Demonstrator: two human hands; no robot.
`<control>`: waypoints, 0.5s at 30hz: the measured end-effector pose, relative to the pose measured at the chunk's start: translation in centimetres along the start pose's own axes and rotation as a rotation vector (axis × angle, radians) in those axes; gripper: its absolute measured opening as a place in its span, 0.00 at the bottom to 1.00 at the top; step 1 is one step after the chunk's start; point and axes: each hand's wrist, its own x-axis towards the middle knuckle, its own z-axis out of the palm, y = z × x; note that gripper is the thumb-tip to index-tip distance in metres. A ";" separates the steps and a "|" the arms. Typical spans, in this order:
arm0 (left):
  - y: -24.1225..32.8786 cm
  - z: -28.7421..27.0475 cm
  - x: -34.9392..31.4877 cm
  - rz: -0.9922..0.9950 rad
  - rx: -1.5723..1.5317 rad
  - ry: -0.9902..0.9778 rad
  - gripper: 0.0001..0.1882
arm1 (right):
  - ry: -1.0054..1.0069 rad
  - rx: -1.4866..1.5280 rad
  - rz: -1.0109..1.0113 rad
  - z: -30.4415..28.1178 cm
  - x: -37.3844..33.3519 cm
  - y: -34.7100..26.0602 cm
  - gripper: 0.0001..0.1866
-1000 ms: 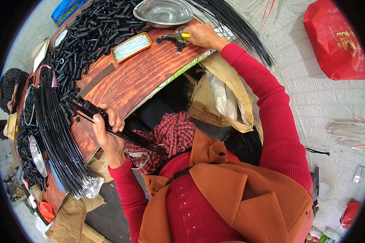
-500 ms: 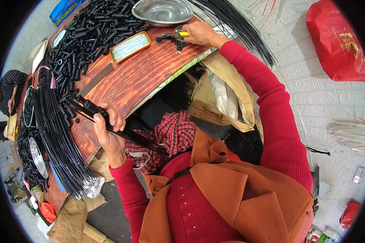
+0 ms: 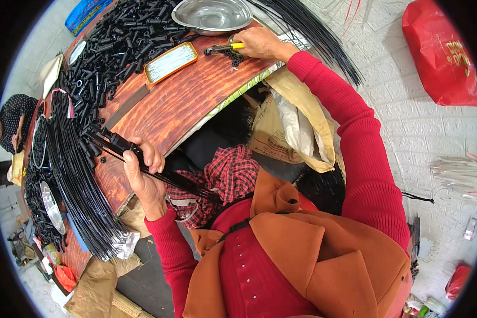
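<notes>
My left hand (image 3: 147,177) is closed round a bundle of thin black rods (image 3: 188,184) above the table's near edge. Dark short tubular pieces show at the bundle's far end, and its other end reaches toward my lap. In my right hand (image 3: 262,43), at the far side of the table, are pliers (image 3: 238,46) with yellow handles, their dark jaws pointing left. Just below these jaws lies a small cluster of black rings or tube ends (image 3: 235,59). My right fingers are partly hidden behind the hand.
A pile of short black tubes (image 3: 135,29) covers the far left tabletop. Beside it are an orange-rimmed tray (image 3: 175,69) of thin pale pins and a metal bowl (image 3: 212,16). Rod bundles (image 3: 79,180) lie at left. A person (image 3: 16,119) is at far left; an open sack (image 3: 273,132) stands below the table.
My right hand and the pliers have shifted slightly left. My left hand keeps its hold on the rods, nearly still. The whole view has shifted a little.
</notes>
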 end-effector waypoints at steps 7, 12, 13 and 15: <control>-0.3 -0.2 0.7 -0.011 0.010 0.016 0.18 | 0.065 0.041 -0.041 1.0 0.4 0.4 0.10; -0.8 -0.2 1.4 -0.023 0.003 0.025 0.18 | 0.068 0.025 -0.060 1.3 1.2 0.6 0.10; -0.9 -0.2 1.5 -0.022 0.000 0.027 0.18 | 0.056 0.019 -0.059 1.4 1.4 0.8 0.10; -1.1 -0.1 1.6 -0.024 0.007 0.026 0.18 | 0.044 0.013 -0.058 1.4 1.4 1.1 0.10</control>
